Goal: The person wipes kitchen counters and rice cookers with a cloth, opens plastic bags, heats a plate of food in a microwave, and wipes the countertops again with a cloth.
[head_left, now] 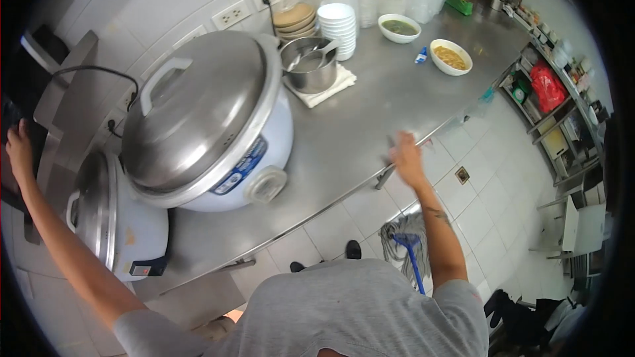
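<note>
At the far left, my left hand (18,144) is raised against a dark upright surface (12,107), its visible fingers apart. The dim image edge hides part of it. My right hand (407,158) hovers at the front edge of the steel counter (344,135), blurred by motion. Its fingers look bent, and I cannot make out whether anything is in them. A large rice cooker (271,125) with a domed metal lid stands on the counter between my arms. A second rice cooker (142,231), also lidded, sits beside my left forearm.
Behind are a steel pot (309,79) with utensils on a folded cloth (337,86), stacked white bowls (338,23) and brown lids (294,16). Further right stand a soup bowl (399,38) and a noodle bowl (452,71). A mop (410,241) lies on the tiled floor.
</note>
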`<state>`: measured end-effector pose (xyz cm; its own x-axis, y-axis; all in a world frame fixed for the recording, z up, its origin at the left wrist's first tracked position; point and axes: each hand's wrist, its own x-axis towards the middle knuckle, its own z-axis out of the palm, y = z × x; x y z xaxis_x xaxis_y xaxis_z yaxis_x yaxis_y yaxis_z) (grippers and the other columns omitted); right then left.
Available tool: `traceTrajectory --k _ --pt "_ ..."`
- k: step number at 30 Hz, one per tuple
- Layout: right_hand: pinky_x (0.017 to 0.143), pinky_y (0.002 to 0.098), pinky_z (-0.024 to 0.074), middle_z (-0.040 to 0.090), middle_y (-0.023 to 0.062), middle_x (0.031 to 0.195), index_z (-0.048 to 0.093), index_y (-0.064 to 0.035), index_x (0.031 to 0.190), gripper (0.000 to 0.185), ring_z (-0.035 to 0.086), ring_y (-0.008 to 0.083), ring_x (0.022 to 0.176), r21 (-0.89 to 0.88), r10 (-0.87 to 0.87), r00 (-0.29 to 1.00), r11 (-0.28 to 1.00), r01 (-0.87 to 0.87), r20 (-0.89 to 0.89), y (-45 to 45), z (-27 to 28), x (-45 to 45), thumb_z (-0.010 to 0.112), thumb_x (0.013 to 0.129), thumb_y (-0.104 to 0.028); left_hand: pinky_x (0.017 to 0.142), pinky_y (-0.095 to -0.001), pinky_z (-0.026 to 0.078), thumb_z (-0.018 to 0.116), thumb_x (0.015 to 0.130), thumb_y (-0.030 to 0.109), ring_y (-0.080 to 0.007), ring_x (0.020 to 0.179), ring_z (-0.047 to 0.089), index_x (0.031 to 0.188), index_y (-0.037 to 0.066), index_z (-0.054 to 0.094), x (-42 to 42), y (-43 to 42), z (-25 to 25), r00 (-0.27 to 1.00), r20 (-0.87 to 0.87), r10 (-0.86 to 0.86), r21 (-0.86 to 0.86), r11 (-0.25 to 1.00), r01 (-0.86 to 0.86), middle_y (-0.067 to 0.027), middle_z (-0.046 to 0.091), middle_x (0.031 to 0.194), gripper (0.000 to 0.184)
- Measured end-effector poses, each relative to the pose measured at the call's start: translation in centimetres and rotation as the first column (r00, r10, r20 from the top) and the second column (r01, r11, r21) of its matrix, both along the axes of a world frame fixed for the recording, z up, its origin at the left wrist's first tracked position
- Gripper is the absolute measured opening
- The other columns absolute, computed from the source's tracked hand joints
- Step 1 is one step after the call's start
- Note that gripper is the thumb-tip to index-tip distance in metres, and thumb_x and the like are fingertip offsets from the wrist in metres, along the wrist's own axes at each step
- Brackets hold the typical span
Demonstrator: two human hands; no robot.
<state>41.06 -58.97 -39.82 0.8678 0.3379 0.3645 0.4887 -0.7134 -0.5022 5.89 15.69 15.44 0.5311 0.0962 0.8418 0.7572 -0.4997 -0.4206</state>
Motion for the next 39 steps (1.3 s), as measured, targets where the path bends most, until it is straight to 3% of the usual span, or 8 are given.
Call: traceTrajectory --k 4,6,7,10,20,27,34,39 --pt "0.099 0.0664 0.0109 0.024 0.0149 0.144 0.033 -0.0218 0.137 0.058 0.013 0.0368 0.135 -0.188 -0.017 0.999 0.982 0.025 0.043 1.6 1.4 -1.9 0.047 0.086 -0.046 0.084 -0.0283 0.042 0.042 0.096 0.025 -0.0158 0.096 0.054 0.112 0.0 0.054 7.1 -29.8 -10.2 0.77 0.311 -0.557 -0.358 0.682 0.637 -0.0083 0.057 0.106 0.032" --pt "0.098 0.0675 0.01 0.023 0.0142 0.144 0.032 -0.0232 0.138 0.06 0.012 0.0365 0.135 -0.16 -0.011 0.999 0.987 0.016 0.032 1.5 1.2 -2.1 0.047 0.086 -0.048 0.075 -0.0273 0.041 0.044 0.094 0.022 -0.0148 0.084 0.05 0.102 0.001 0.057 9.8 -37.9 -17.0 0.541 0.434 -0.72 -0.593 0.223 0.774 -0.0068 0.053 0.091 0.026" --pt "0.098 0.0672 0.0102 0.023 0.0141 0.145 0.032 -0.0232 0.138 0.06 0.012 0.0364 0.135 -0.172 -0.017 0.999 0.985 0.022 0.029 1.5 1.2 -2.1 0.047 0.085 -0.049 0.068 -0.0274 0.04 0.046 0.09 0.015 -0.0145 0.077 0.049 0.091 0.002 0.058 11.5 -40.2 -20.9 0.32 0.696 -0.642 -0.616 -0.307 0.725 -0.0048 0.051 0.084 0.018" --pt "0.099 0.0667 0.0102 0.022 0.0135 0.145 0.032 -0.0237 0.138 0.061 0.012 0.0355 0.135 -0.196 -0.002 1.0 0.98 0.008 0.03 1.5 1.7 -2.3 0.046 0.086 -0.05 0.056 -0.0381 0.038 0.058 0.082 0.016 -0.0299 0.06 0.05 0.069 0.004 0.052 16.7 -48.9 -29.2 0.414 -0.108 -0.904 -0.751 0.347 0.562 -0.0119 0.055 0.069 0.018" --pt "0.102 0.0622 0.0136 0.025 0.0041 0.145 0.033 -0.026 0.137 0.056 0.019 0.0284 0.134 -0.165 0.207 0.978 0.966 -0.199 0.034 -4.5 1.5 -0.5 0.05 0.086 -0.042 0.064 -0.047 0.043 0.049 0.089 0.017 -0.0398 0.074 0.055 0.083 0.002 0.05 30.7 -60.6 -44.2 0.233 0.152 -0.961 -0.984 -0.126 0.122 -0.0218 0.057 0.08 0.017" --pt "0.098 0.0408 0.0361 0.043 0.0219 0.129 0.041 -0.0063 0.128 0.046 0.047 0.0378 0.112 0.081 -0.207 0.929 0.967 0.242 -0.306 -17.4 -6.4 3.5 0.05 0.088 -0.025 0.05 -0.0268 0.043 0.045 0.094 0.03 -0.0145 0.056 0.053 0.093 0.005 0.052 44.2 -66.1 -48.4 0.378 0.432 -0.819 -0.823 -0.529 -0.205 -0.0062 0.055 0.072 0.027" --pt "0.07 0.0426 0.048 0.062 0.0183 0.086 0.057 0.0011 0.095 0.034 0.06 0.0345 0.081 -0.354 -0.857 0.134 0.342 0.87 -0.498 -39.1 -21.7 -18.5 0.041 0.089 -0.028 0.051 -0.0279 0.046 0.043 0.093 0.041 -0.015 0.059 0.055 0.111 0.003 0.043 60.8 -73.5 -49.4 0.747 0.585 -0.315 -0.332 -0.934 -0.134 -0.0087 0.056 0.075 0.042" --pt "0.039 0.0363 0.0465 0.057 0.0128 0.063 0.05 -0.0007 0.088 0.034 0.06 0.0248 0.052 -0.324 -0.176 -0.396 -0.334 0.885 -0.901 -35.5 -21.1 -34.3 0.042 0.088 -0.034 0.049 -0.0286 0.045 0.043 0.092 0.03 -0.0185 0.057 0.055 0.098 0.0 0.05 67.6 -77.8 -49.5 0.796 0.584 -0.158 -0.286 -0.958 0.02 -0.0115 0.057 0.073 0.031"
